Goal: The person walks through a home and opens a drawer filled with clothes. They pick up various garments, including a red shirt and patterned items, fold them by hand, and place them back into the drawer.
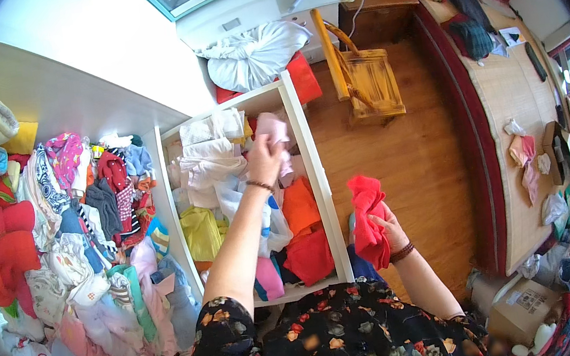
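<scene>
My left hand [264, 158] reaches over the pulled-out white drawer [305, 127]. Its fingers are closed on a folded pale pink cloth [272, 125]. To the right of the drawer, above the floor, my right hand [390, 228] grips a crumpled red cloth [366, 210]. Inside the drawer, white folded cloths [210, 158] line the left side, with a yellow-green cloth [202, 233] nearer to me. Orange fabric [300, 205] and red fabric [312, 260] lie along the right side. A whitish plastic bag [276, 229] sits partly under my left forearm.
A big heap of clothes [106, 242] fills the compartment left of the drawer. Beyond the drawer sits a tied silver-white bag [256, 56]. A wooden chair [369, 82] stands on the wooden floor [393, 148]. At right is a mat-covered bed [510, 97], with a cardboard box [522, 306] near its end.
</scene>
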### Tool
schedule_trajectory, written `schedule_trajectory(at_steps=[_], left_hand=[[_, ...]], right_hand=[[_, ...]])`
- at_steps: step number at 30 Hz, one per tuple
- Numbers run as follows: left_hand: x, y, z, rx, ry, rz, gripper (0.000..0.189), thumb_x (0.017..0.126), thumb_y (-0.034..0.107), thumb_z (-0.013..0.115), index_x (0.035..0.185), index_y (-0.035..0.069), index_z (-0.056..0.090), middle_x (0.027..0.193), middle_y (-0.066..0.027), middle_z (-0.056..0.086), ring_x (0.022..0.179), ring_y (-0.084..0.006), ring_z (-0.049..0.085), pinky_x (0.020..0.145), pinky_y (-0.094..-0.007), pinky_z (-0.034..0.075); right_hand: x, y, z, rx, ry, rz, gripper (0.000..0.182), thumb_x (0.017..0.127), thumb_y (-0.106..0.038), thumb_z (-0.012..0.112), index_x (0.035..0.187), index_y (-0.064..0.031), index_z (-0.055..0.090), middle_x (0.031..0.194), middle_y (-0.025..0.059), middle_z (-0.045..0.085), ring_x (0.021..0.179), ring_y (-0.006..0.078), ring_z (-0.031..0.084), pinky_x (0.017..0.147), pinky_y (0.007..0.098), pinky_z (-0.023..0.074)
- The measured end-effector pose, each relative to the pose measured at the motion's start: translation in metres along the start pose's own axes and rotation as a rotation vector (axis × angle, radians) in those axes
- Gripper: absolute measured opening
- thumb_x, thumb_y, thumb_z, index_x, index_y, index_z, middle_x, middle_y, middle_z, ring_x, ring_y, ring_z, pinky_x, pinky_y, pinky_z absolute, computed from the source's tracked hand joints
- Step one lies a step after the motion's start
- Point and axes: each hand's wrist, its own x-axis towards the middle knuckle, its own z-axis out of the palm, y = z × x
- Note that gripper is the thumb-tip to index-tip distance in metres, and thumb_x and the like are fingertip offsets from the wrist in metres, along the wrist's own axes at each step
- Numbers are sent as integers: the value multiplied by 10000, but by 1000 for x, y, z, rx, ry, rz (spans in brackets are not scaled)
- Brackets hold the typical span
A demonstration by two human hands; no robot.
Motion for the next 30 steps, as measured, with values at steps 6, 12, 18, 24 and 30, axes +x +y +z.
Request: schedule_trajectory(at_steps=[6,12,18,24,30], left_hand=[[-9,-38,62,438,-271,56,641,825,287,528,1384,97,279,1445,-139,207,1312,-326,214,1026,-508,205],[-9,-25,69,718,-436,-89,616,846,320,432,1405,134,251,1495,-60,120,1378,-281,63,1056,-559,79],[-67,-31,7,310,-256,48,526,846,358,474,1333,189,369,1406,-94,321,1311,-275,276,1030,-549,183],[-139,-8,-68,310,45,7,382,779,160,549,1151,75,533,1321,-164,402,1237,-342,354,981,-533,265],[-189,-7,-67,489,-68,-93,613,793,303,558,1347,143,352,1435,-199,208,1281,-419,255,926,-651,236]], right_hand=[[15,-16,40,-62,-17,-40,478,822,56,539,1264,-62,401,1120,81,558,962,179,590,796,320,518],[74,-21,114,-470,-170,-209,520,810,-5,601,1279,-38,379,1126,71,533,1005,138,540,854,280,461],[144,13,176,-1136,-196,-641,574,778,-157,653,1262,-15,378,1140,172,535,1078,252,515,913,332,408],[225,47,176,-1680,105,-500,672,785,-234,623,1357,-116,289,1295,283,334,1185,440,374,966,425,363],[210,85,200,-2183,-30,-677,706,814,-270,553,1419,-209,193,1477,148,81,1358,354,78,1058,545,133]])
